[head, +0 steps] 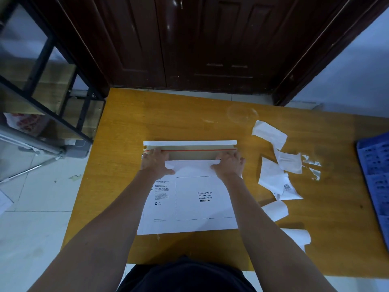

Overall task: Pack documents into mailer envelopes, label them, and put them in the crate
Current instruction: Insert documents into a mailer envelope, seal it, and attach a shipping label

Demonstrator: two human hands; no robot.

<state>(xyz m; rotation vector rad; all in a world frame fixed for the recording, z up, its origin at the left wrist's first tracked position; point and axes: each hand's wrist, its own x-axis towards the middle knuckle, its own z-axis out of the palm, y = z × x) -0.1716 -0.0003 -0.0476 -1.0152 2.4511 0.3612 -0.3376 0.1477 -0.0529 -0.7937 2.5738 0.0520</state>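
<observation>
A white mailer envelope (189, 205) lies flat at the middle of the table (189, 119), near its front edge, printed face up with its flap (190, 147) open toward the far edge; a red strip crosses the brown inner face of the flap. The left hand (156, 165) and right hand (229, 166) rest palm down at the envelope's mouth, fingers spread flat, pressing on a white document (190, 165). How far the sheet sits inside cannot be told. Curled label backings (275, 178) lie scattered toward the right edge; their print is too small to read. A blue crate (374, 178) is cut off at the right edge, contents indistinct
</observation>
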